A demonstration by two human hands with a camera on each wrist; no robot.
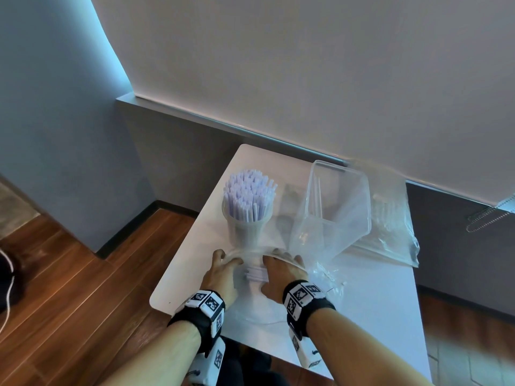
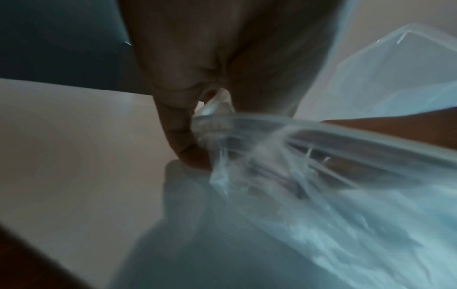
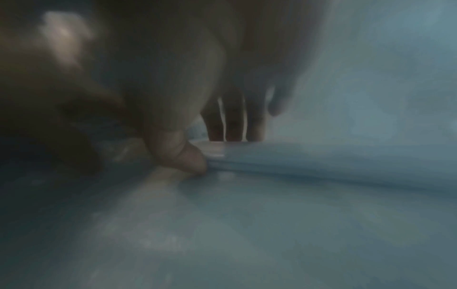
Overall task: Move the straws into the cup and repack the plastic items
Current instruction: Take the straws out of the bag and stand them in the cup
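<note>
Several lavender straws (image 1: 249,190) stand upright in a clear cup (image 1: 245,228) at the table's left middle. Just in front of it a clear plastic bag (image 1: 257,305) lies flat, with a small stack of white plastic items (image 1: 255,274) inside. My left hand (image 1: 223,264) pinches the bag's rim (image 2: 222,119) between thumb (image 2: 183,140) and fingers. My right hand (image 1: 281,267) reaches in under the film, thumb (image 3: 188,156) and fingers around the pale stack (image 3: 321,162). The right wrist view is dim and foggy.
A clear square container (image 1: 342,207) stands tilted to the right of the cup, partly wrapped in a second crumpled clear bag (image 1: 390,235). The white table (image 1: 376,316) ends close on my left over a wooden floor (image 1: 83,288). A wall runs behind it.
</note>
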